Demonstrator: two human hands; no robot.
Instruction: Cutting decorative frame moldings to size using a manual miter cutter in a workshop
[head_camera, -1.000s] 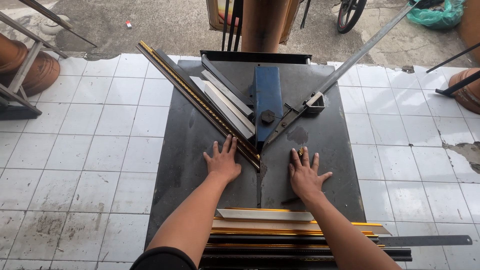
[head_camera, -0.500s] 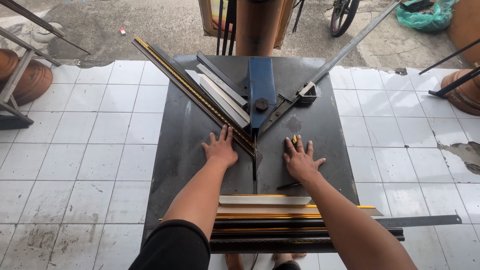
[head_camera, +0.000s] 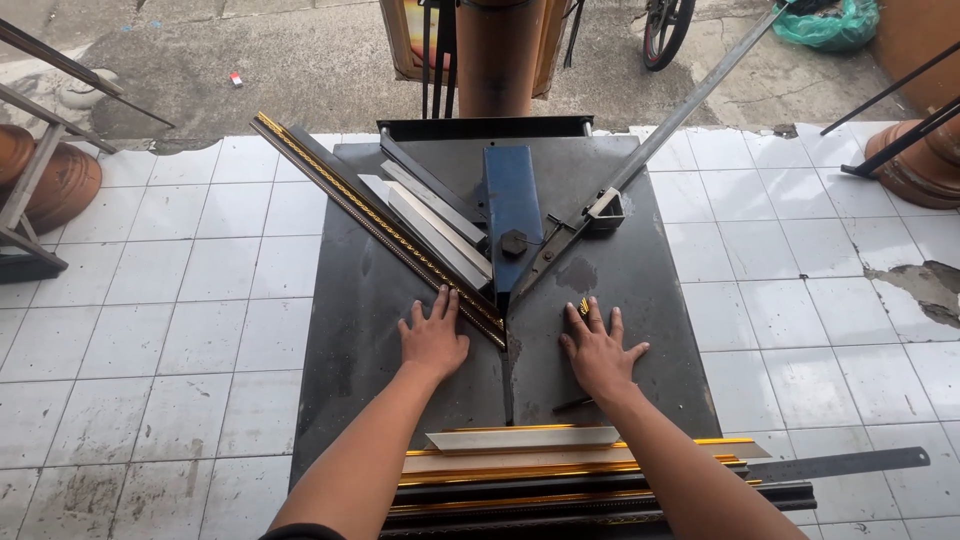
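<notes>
Head cam is looking straight down at a dark metal work plate sitting on a white tiled floor. Both hands are flat on the plate, palms down, fingers spread, gripping nothing. The left hand has its fingertips right up against a long black moulding strip with gold beading, which runs diagonally up and away to the left of that hand. The right hand lies across a narrow slot from it, and there's a tiny gold offcut touching its index fingertip, though I can't tell if it's actually pressing on it. Between and just beyond the two hands sits the blue cutter block, with a long metal lever slanting off beyond the right hand. Closer to the body, under both forearms, is a stack of gold and black frame strips.
</notes>
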